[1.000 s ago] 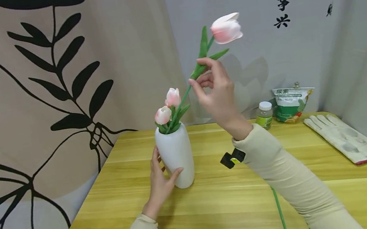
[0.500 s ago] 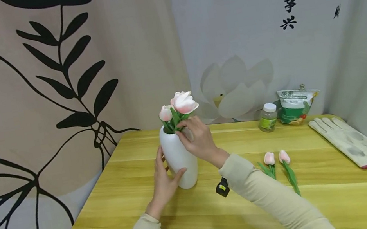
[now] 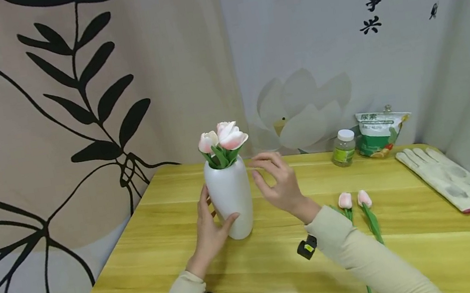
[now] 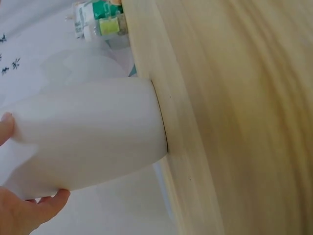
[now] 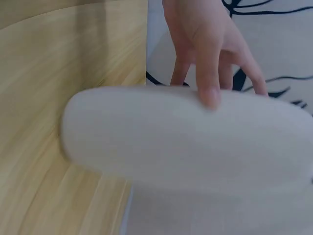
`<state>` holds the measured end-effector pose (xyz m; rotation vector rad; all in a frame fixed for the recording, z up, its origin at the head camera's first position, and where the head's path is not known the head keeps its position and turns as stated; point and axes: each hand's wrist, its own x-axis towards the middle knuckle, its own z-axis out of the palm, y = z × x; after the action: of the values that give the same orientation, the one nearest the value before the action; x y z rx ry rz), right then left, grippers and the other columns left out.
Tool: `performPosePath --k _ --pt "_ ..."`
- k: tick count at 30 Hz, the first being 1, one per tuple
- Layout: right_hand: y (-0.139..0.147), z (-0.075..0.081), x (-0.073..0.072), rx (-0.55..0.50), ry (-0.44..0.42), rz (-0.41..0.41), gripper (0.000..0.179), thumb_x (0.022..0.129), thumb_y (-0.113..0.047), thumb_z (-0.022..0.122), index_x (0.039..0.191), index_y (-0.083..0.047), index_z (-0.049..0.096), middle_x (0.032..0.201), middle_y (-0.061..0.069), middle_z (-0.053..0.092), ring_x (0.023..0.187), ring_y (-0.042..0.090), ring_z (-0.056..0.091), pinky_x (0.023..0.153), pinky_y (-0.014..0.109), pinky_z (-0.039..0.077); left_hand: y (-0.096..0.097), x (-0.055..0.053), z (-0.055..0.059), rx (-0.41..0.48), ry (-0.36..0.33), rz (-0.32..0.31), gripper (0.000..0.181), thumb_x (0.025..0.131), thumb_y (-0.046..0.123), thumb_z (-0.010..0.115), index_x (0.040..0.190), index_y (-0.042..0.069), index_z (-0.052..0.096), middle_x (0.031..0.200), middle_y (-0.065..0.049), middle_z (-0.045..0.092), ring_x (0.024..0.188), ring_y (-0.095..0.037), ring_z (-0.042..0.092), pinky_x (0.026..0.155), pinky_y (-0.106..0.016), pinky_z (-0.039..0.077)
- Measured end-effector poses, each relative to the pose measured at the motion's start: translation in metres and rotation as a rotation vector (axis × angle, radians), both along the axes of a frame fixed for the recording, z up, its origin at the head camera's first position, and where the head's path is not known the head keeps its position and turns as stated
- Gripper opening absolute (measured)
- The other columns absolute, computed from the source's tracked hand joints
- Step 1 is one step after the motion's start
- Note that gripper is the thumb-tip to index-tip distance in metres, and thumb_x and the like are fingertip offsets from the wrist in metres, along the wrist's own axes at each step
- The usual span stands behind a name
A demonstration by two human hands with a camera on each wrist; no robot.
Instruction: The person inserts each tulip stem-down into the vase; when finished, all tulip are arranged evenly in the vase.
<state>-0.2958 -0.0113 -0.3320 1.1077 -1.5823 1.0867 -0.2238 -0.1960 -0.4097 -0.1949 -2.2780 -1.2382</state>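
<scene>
A white vase (image 3: 233,202) stands upright on the wooden table, with several pink-and-white tulips (image 3: 231,137) and their green leaves showing above its rim. My left hand (image 3: 208,234) grips the vase low on its left side, thumb across the front; the right wrist view shows the same left hand (image 5: 210,49) with fingers spread around the vase (image 5: 186,137). To the right of the vase, near its rim, my right hand (image 3: 281,182) is in the air with loosely bent fingers and nothing in it. The tulip stems are hidden inside the vase.
Two more tulips (image 3: 363,199) lie on the table (image 3: 254,275) at the right, partly covered by my right sleeve. A jar with a white lid (image 3: 344,149), a green-and-white bag (image 3: 380,134) and a pale glove (image 3: 452,180) sit along the back right. A printed curtain hangs behind.
My right hand brought a tulip down into the vase, let go of it and drew back to the right. My left hand stays on the vase.
</scene>
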Motion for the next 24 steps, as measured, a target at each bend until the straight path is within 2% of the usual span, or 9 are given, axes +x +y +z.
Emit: performPosePath --k 2,4,6,9,12,14,16,20,24 --pt "0.021 -0.008 -0.003 0.023 -0.048 -0.045 0.010 0.079 -0.003 0.059 0.085 -0.001 0.066 0.085 0.012 0.062 0.077 0.021 0.057 0.064 0.028 0.049 0.001 0.000 0.000 0.010 -0.009 0.001 0.097 0.075 0.028 0.070 0.143 0.020 0.002 0.141 -0.015 0.023 0.122 -0.036 0.035 0.089 -0.052 0.045" --pt "0.046 -0.017 -0.006 0.094 -0.152 -0.127 0.009 0.079 -0.003 0.060 0.085 -0.002 0.066 0.079 0.010 0.063 0.071 0.019 0.057 0.057 0.025 0.049 0.002 -0.001 -0.001 0.012 -0.014 0.003 0.097 0.074 0.029 0.070 0.143 0.020 0.002 0.141 -0.015 0.023 0.122 -0.035 0.035 0.090 -0.052 0.044" --pt "0.075 -0.026 -0.011 0.218 -0.317 -0.234 0.009 0.080 -0.005 0.060 0.085 -0.004 0.067 0.078 0.008 0.064 0.069 0.018 0.058 0.056 0.026 0.049 0.002 -0.002 -0.001 0.011 -0.014 0.002 0.097 0.075 0.030 0.069 0.143 0.021 0.002 0.141 -0.015 0.023 0.122 -0.035 0.035 0.090 -0.052 0.044" --pt "0.116 -0.037 -0.014 0.492 -0.620 -0.361 0.011 0.081 -0.008 0.058 0.087 -0.004 0.068 0.080 0.009 0.066 0.070 0.019 0.059 0.057 0.031 0.050 0.001 -0.001 -0.001 0.007 -0.010 0.005 0.097 0.075 0.030 0.069 0.143 0.022 0.001 0.141 -0.015 0.023 0.123 -0.035 0.035 0.090 -0.052 0.044" --pt "0.151 -0.047 -0.011 0.758 -0.846 -0.387 0.013 0.081 -0.005 0.057 0.087 -0.002 0.068 0.082 0.012 0.066 0.070 0.022 0.060 0.058 0.035 0.050 0.000 -0.001 0.000 0.009 -0.004 0.003 0.097 0.075 0.028 0.070 0.143 0.022 0.002 0.141 -0.015 0.022 0.123 -0.036 0.035 0.089 -0.054 0.044" --pt "0.169 -0.057 -0.006 0.848 -0.949 -0.356 0.014 0.078 -0.001 0.057 0.087 0.000 0.068 0.075 0.014 0.066 0.063 0.020 0.059 0.052 0.032 0.048 -0.001 0.001 0.000 0.009 -0.006 -0.002 0.097 0.074 0.028 0.070 0.143 0.020 0.002 0.141 -0.015 0.022 0.123 -0.037 0.034 0.089 -0.054 0.044" --pt "0.181 -0.069 0.002 0.857 -1.056 -0.297 0.015 0.077 0.001 0.058 0.090 0.002 0.066 0.065 0.014 0.064 0.053 0.018 0.057 0.046 0.029 0.047 -0.001 0.001 0.000 0.013 -0.014 -0.007 0.097 0.074 0.028 0.070 0.143 0.021 0.002 0.142 -0.014 0.021 0.123 -0.037 0.034 0.089 -0.054 0.043" --pt "0.192 -0.091 0.011 0.729 -1.218 -0.155 0.025 0.079 0.002 0.058 0.103 0.007 0.060 0.048 0.010 0.053 0.037 0.012 0.046 0.036 0.024 0.042 0.000 0.001 0.000 0.028 -0.031 -0.009 0.097 0.074 0.025 0.071 0.143 0.018 0.002 0.143 -0.014 0.019 0.125 -0.036 0.032 0.091 -0.055 0.042" --pt "0.192 -0.103 0.016 0.673 -1.175 -0.092 0.028 0.078 0.000 0.061 0.105 0.007 0.054 0.057 0.006 0.051 0.044 0.011 0.052 0.040 0.023 0.047 0.004 0.001 0.005 0.035 -0.049 -0.008 0.097 0.074 0.018 0.071 0.143 0.013 0.002 0.143 -0.017 0.018 0.125 -0.038 0.031 0.093 -0.056 0.040"
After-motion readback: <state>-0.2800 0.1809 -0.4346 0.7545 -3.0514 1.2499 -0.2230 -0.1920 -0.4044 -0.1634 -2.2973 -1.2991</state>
